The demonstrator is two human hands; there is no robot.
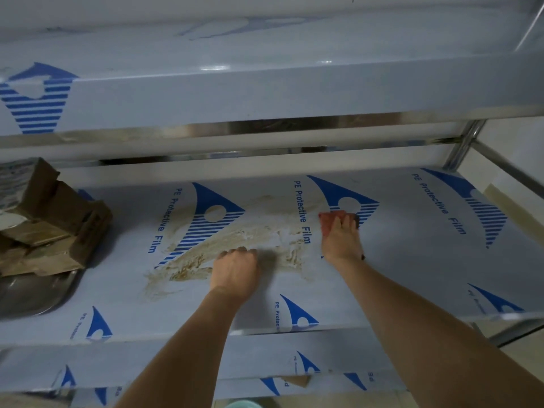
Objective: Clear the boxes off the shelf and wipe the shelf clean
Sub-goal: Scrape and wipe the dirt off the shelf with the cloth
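The shelf [412, 260] is a steel board under white film with blue logos. A brownish dirt smear [235, 234] spreads across its middle. My right hand [343, 235] lies flat, fingers pressing a red cloth [331, 220] onto the shelf just right of the smear. My left hand [235, 270] rests on the shelf at the smear's near edge, fingers curled under, with nothing seen in it. Worn brown cardboard boxes [53, 222] are stacked at the shelf's left end.
A metal tray [38, 293] lies under the boxes at the left. Another film-covered shelf [265, 92] hangs close above. A steel post [465, 145] stands at the back right corner. A lower shelf edge [176, 369] runs beneath my arms.
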